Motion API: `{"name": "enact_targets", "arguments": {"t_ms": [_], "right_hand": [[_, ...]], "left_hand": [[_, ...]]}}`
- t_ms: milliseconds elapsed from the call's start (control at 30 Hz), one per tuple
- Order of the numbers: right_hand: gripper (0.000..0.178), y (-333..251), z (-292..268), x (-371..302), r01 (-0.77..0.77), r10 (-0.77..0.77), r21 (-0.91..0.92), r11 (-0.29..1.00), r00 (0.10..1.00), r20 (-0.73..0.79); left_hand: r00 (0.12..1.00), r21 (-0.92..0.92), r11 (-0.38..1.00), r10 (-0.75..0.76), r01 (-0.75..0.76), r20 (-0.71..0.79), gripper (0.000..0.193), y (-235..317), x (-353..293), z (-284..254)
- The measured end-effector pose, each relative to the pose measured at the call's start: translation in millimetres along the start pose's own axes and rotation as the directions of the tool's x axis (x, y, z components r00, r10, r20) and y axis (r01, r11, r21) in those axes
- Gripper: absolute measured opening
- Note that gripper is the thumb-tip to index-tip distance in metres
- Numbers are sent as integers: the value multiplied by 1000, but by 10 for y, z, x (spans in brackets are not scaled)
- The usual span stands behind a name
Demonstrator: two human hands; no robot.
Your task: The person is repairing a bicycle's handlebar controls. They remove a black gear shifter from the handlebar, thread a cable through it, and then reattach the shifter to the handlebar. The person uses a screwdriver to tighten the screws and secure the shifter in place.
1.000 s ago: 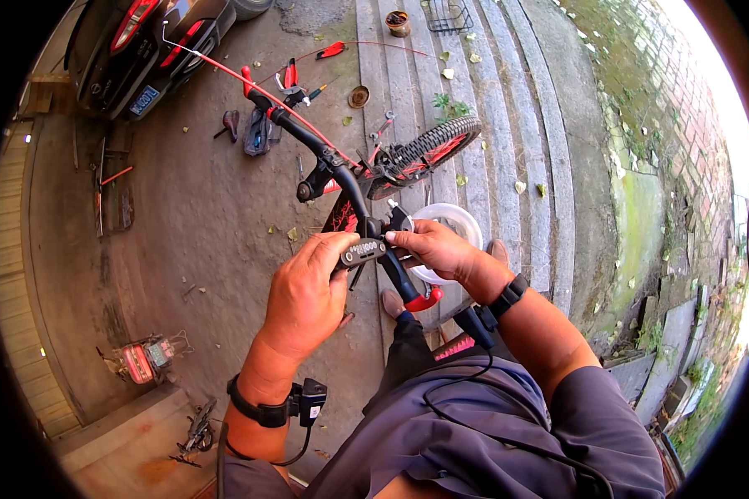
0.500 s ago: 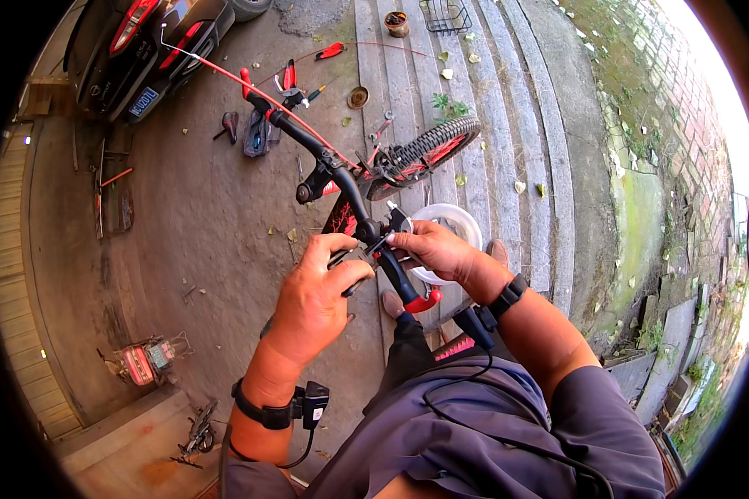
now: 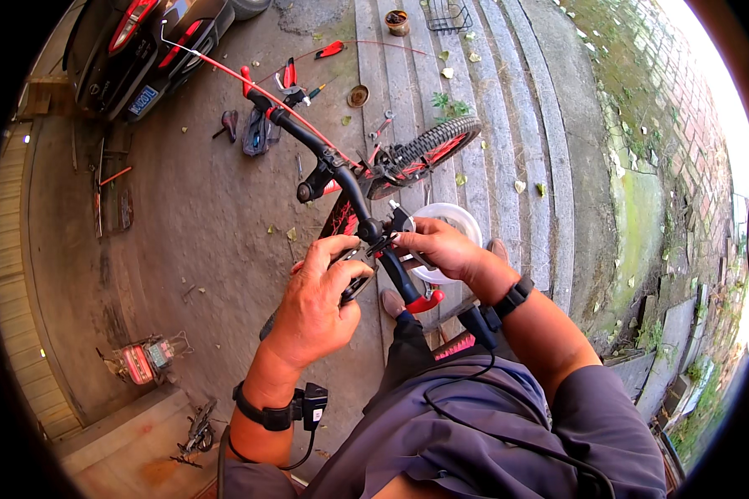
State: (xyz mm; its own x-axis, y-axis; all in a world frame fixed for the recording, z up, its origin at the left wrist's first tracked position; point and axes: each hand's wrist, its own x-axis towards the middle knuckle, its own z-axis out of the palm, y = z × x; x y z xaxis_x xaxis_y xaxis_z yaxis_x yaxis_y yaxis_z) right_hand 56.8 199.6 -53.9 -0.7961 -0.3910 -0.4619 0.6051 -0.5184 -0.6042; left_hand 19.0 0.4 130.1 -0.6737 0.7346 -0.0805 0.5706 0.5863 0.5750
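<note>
A small bicycle's black handlebar runs diagonally in front of me, with red-tipped ends. My left hand is closed around a dark tool with two handles, perhaps pliers; the fingers hide much of it. Its far end meets the bar near the stem clamp. My right hand pinches at a black and silver brake lever on the near side of the bar, thumb and forefinger close to the tool's tip. What lies between those fingertips is too small to make out. The near red grip end sticks out below both hands.
Under my right hand stands a white bucket. The bicycle's knobbly wheel lies beyond it. Farther off are a saddle, a plastic bag, red-handled tools, a rusty tin and a parked dark car.
The tool in my left hand has turned, and its handles show farther apart. My right hand has shifted slightly right. The bicycle stays almost where it was.
</note>
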Motion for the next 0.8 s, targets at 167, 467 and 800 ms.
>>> {"name": "enact_targets", "arguments": {"t_ms": [167, 467, 800], "right_hand": [[37, -205, -27, -249, 275, -455, -510, 815, 848, -270], [28, -460, 334, -446, 225, -282, -360, 905, 953, -113], [32, -544, 348, -498, 304, -331, -243, 921, 940, -79]], "left_hand": [[1000, -40, 999, -4, 3, -21, 35, 0, -19, 5], [998, -69, 998, 4, -8, -64, 48, -38, -15, 40], [998, -64, 998, 9, -13, -61, 59, -49, -7, 24]]}}
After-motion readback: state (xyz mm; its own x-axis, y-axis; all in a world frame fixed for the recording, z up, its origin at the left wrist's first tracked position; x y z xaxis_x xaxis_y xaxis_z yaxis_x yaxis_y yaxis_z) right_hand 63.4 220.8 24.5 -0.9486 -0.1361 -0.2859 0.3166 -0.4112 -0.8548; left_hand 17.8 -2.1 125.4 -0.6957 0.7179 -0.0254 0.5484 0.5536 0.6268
